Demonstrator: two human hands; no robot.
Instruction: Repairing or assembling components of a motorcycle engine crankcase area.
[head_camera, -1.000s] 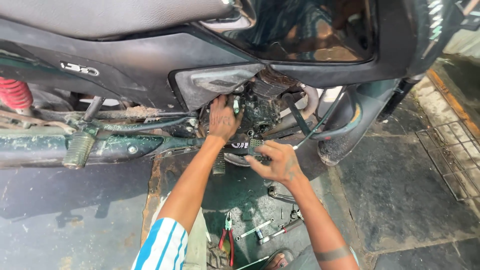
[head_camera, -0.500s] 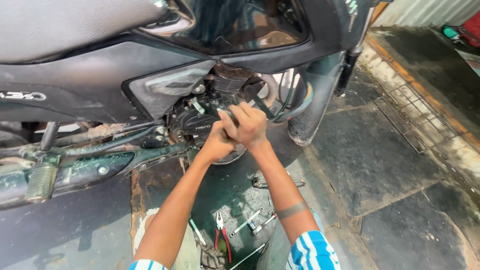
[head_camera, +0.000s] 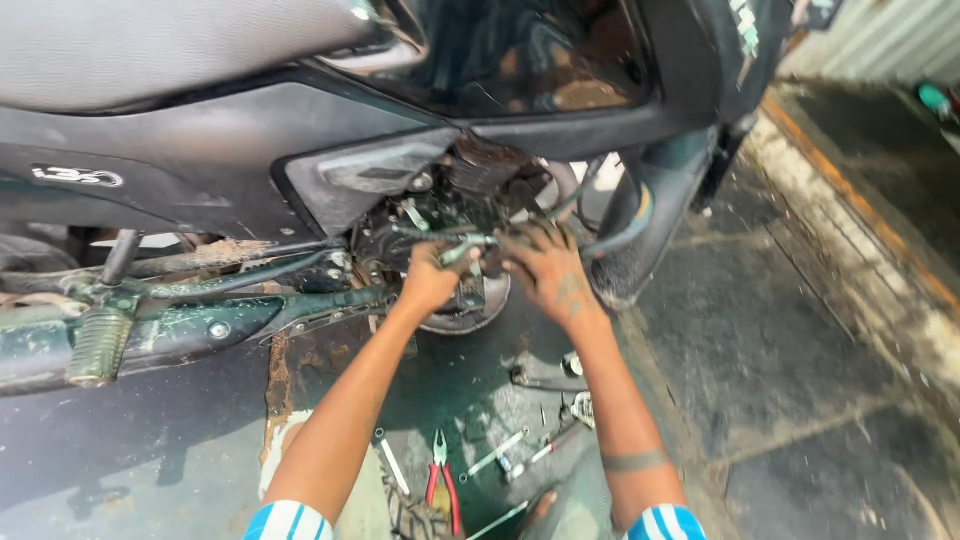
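A black motorcycle (head_camera: 200, 160) stands over me, its greasy engine (head_camera: 455, 215) exposed under the side panel. My left hand (head_camera: 432, 277) is closed on a metal tool (head_camera: 462, 248) held against the round engine cover (head_camera: 470, 305). My right hand (head_camera: 545, 265) presses on the engine just to the right, fingers spread over dirty parts beside a black hose (head_camera: 625, 225). What its fingertips touch is hidden by grime and blur.
On the oily ground below lie red-handled pliers (head_camera: 441, 480), several wrenches (head_camera: 497, 452) and small metal parts (head_camera: 545, 372). A ribbed footpeg (head_camera: 97, 345) and the frame rail (head_camera: 180, 335) stick out at the left. A raised concrete kerb (head_camera: 880, 250) runs along the right.
The view shifted slightly left and closer. My hands, clasped together on the engine half a second ago, have parted; the left now grips the tool and the right sits further right.
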